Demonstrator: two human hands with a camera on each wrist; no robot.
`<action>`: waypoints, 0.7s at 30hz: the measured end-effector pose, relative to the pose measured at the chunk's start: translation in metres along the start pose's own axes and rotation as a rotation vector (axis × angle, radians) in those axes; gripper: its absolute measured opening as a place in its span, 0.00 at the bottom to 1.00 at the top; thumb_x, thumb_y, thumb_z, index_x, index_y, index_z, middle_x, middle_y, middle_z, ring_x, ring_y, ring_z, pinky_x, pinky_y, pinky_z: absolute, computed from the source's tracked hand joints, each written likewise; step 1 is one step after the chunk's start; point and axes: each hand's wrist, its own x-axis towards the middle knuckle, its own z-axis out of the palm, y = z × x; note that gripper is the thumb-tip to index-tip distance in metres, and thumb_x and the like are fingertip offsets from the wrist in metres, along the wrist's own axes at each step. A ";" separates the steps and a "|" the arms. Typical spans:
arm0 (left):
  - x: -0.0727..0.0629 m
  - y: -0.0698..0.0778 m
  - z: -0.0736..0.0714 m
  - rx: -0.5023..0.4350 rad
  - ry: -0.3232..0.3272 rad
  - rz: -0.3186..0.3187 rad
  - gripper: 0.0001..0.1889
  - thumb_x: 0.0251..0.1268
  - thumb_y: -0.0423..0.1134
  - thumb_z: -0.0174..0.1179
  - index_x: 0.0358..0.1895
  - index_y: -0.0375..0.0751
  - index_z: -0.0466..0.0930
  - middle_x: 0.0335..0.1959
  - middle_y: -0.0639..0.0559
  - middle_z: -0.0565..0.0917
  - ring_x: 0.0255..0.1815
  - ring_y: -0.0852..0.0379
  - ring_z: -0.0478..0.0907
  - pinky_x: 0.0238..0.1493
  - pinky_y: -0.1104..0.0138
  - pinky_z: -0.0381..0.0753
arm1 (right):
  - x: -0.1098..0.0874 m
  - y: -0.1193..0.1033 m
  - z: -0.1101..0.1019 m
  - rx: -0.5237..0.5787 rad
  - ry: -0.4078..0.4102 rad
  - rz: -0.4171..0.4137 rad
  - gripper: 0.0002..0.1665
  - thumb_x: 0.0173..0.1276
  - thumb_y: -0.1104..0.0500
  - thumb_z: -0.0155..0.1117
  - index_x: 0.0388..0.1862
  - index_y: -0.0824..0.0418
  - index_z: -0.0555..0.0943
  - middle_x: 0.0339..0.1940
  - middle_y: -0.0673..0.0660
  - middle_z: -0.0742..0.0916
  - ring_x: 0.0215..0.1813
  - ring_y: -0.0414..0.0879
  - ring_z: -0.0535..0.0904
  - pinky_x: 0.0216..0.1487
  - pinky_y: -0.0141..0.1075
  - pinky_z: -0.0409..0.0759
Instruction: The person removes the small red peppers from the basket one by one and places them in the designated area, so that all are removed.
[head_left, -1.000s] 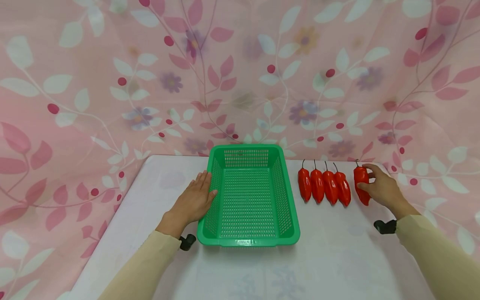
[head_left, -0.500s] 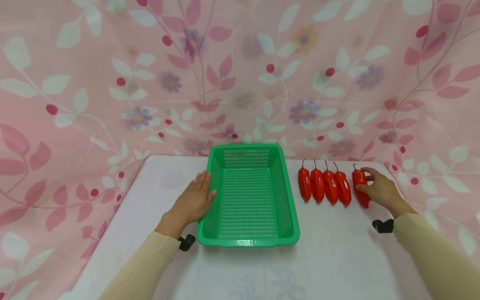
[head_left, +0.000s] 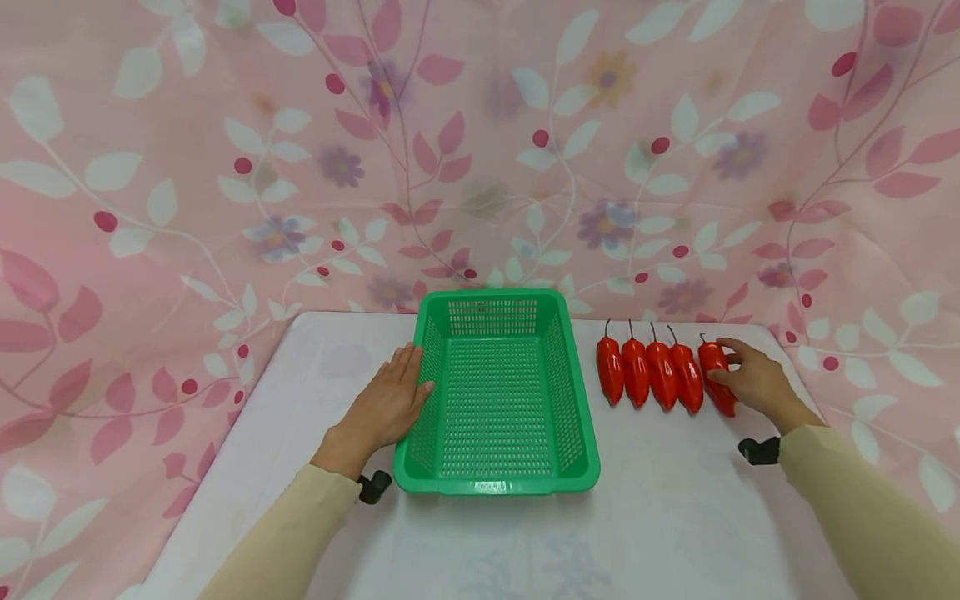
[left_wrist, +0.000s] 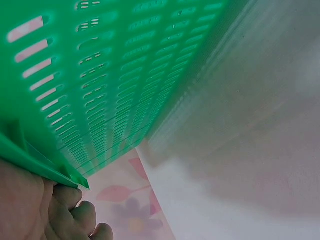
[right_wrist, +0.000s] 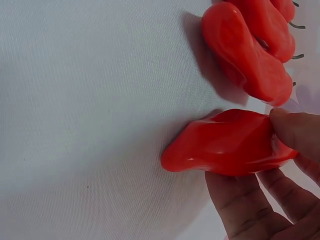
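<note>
A glossy red chili pepper (head_left: 716, 379) with a thin dark stem lies at the right end of a row of similar peppers (head_left: 662, 379). My right hand (head_left: 761, 385) grips it from the right; in the right wrist view the thumb is on one side of the pepper (right_wrist: 230, 145) and fingers are on the other. The pepper's tip is at the tabletop. My left hand (head_left: 382, 404) rests with straight fingers on the left rim of a green perforated plastic basket (head_left: 495, 485). From below, the left wrist view has the palm and fingertips (left_wrist: 85, 212) against the basket's rim.
The basket stands mid-table with nothing inside, left of the pepper row. A white cloth covers the table (head_left: 675, 517). Behind its far edge hangs a pink floral curtain (head_left: 480, 167). Dark camera mounts (head_left: 759, 451) sit at both wrists.
My right hand has slid the gripped pepper left and slightly nearer, closing much of the gap to the other peppers. The left hand and basket have stayed in place.
</note>
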 end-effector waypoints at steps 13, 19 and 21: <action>0.001 0.001 0.001 0.002 -0.003 0.001 0.38 0.88 0.50 0.44 0.84 0.26 0.44 0.86 0.30 0.50 0.88 0.34 0.45 0.85 0.41 0.51 | -0.002 0.001 0.004 -0.006 -0.011 -0.001 0.48 0.78 0.50 0.64 0.83 0.73 0.54 0.71 0.83 0.69 0.62 0.76 0.76 0.49 0.54 0.90; 0.003 0.002 0.001 0.002 -0.007 0.007 0.38 0.88 0.50 0.44 0.84 0.26 0.44 0.86 0.30 0.50 0.88 0.34 0.44 0.85 0.41 0.51 | -0.005 0.005 0.006 -0.006 0.021 0.029 0.51 0.76 0.47 0.65 0.83 0.72 0.54 0.71 0.83 0.68 0.64 0.78 0.73 0.48 0.57 0.89; 0.004 0.002 0.001 0.003 -0.009 0.007 0.38 0.88 0.50 0.43 0.84 0.26 0.44 0.86 0.30 0.50 0.88 0.34 0.44 0.85 0.41 0.51 | -0.007 0.006 0.007 -0.004 0.038 0.039 0.52 0.76 0.45 0.66 0.83 0.72 0.53 0.71 0.83 0.68 0.65 0.79 0.71 0.49 0.60 0.88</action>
